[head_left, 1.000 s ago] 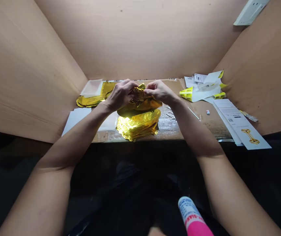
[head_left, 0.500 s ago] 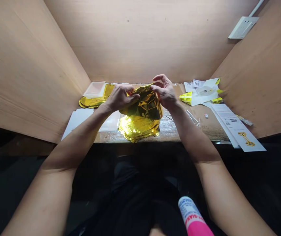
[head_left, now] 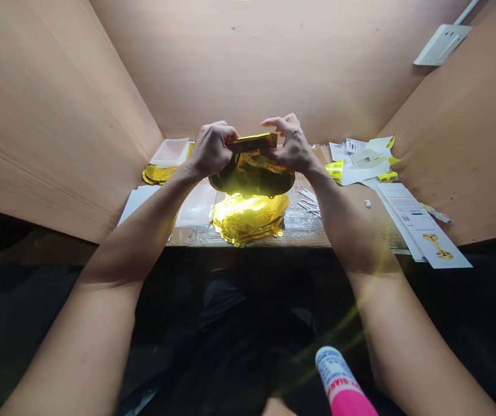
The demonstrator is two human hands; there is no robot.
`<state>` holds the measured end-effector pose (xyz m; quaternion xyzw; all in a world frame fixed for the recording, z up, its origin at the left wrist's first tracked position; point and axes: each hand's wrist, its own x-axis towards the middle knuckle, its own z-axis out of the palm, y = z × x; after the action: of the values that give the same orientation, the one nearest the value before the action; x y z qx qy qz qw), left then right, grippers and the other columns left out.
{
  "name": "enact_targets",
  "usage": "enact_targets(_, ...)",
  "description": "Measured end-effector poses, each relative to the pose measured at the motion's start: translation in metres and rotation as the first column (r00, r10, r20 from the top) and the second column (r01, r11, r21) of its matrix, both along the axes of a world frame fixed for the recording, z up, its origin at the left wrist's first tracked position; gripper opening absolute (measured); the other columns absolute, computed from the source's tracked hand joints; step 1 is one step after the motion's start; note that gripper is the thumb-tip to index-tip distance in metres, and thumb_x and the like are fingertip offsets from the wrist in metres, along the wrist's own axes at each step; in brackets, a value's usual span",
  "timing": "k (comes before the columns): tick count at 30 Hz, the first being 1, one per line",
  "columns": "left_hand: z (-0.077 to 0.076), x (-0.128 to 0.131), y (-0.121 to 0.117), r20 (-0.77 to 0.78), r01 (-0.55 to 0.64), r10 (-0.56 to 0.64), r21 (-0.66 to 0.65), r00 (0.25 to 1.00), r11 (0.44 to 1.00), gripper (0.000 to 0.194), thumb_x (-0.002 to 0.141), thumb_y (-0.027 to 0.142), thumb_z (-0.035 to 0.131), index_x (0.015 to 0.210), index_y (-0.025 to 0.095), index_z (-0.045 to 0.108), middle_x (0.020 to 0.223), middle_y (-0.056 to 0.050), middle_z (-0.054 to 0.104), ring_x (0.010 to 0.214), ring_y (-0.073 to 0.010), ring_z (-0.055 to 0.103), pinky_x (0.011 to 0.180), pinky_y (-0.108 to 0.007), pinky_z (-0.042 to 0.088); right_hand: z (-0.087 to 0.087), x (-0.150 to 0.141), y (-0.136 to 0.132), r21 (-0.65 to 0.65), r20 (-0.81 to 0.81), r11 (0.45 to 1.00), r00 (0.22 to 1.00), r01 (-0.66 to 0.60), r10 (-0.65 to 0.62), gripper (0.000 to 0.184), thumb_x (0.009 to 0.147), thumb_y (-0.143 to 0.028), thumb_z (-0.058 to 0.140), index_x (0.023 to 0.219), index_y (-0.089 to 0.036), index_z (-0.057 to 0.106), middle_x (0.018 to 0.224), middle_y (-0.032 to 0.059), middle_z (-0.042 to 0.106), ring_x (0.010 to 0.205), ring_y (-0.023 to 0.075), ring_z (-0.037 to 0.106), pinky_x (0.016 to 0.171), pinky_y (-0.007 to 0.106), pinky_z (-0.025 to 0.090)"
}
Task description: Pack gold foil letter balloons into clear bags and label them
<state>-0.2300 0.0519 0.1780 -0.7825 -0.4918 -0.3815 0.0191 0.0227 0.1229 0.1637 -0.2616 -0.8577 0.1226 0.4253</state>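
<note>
Both my hands hold one gold foil balloon (head_left: 252, 170) up above the table. My left hand (head_left: 210, 149) pinches its upper left edge with fingers closed. My right hand (head_left: 290, 149) grips the upper right edge, the thumb and forefinger pinched and the other fingers raised. The foil hangs folded and crumpled between them. Under it a stack of flat gold foil balloons (head_left: 250, 218) lies near the table's front edge.
Clear plastic sleeves (head_left: 196, 207) and white sheets (head_left: 135, 202) lie at left, with more gold foil (head_left: 158, 173) behind. Printed cards (head_left: 421, 225) and yellow-white labels (head_left: 361, 164) lie at right. Small sticks (head_left: 308, 202) lie by the stack. Wooden walls surround the table. A pink tube (head_left: 339, 384) sits near my lap.
My hands have lifted the gold foil higher above the stack and stretched its top edge flat between them. One second ago it was bunched low between closed fingers.
</note>
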Motion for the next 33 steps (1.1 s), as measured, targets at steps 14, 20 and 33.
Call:
enact_targets(14, -0.232, 0.021, -0.188, -0.137, 0.164, -0.172, -0.068, 0.975, 0.984, 0.03, 0.102, 0.009, 0.05, 0.113, 0.022, 0.075, 0.126, -0.014, 0.082, 0.127, -0.0306, 0.077, 0.098, -0.047, 0.061, -0.191, 0.05, -0.192, 0.194, 0.461, 0.97, 0.886, -0.147, 0.042, 0.028, 0.108, -0.01, 0.057, 0.124, -0.023, 0.075, 0.144, 0.0133, 0.074, 0.134, 0.0304, 0.069, 0.109, 0.051, 0.047)
enact_targets(20, -0.229, 0.019, -0.185, -0.192, 0.183, -0.192, -0.064, 0.962, 0.981, 0.027, 0.105, 0.011, 0.052, 0.106, 0.023, 0.077, 0.121, -0.01, 0.084, 0.121, -0.0281, 0.079, 0.094, -0.045, 0.062, -0.2, 0.047, -0.199, 0.146, 0.44, 0.981, 0.896, -0.132, 0.055, 0.024, 0.109, -0.009, 0.053, 0.104, -0.019, 0.075, 0.123, 0.0113, 0.081, 0.126, 0.0267, 0.073, 0.109, 0.047, 0.047)
enact_targets(33, -0.189, 0.03, -0.144, -0.316, -0.351, 0.229, -0.415, 0.921, 0.84, 0.031, 0.11, 0.032, 0.047, 0.106, 0.015, 0.072, 0.093, -0.017, 0.076, 0.084, -0.0316, 0.073, 0.075, -0.041, 0.052, -0.168, -0.006, -0.169, -0.167, 0.687, 0.813, 0.657, 0.558, -0.31, 0.028, 0.112, -0.028, 0.047, 0.106, -0.013, 0.071, 0.091, 0.0153, 0.078, 0.082, 0.028, 0.067, 0.09, 0.04, 0.033)
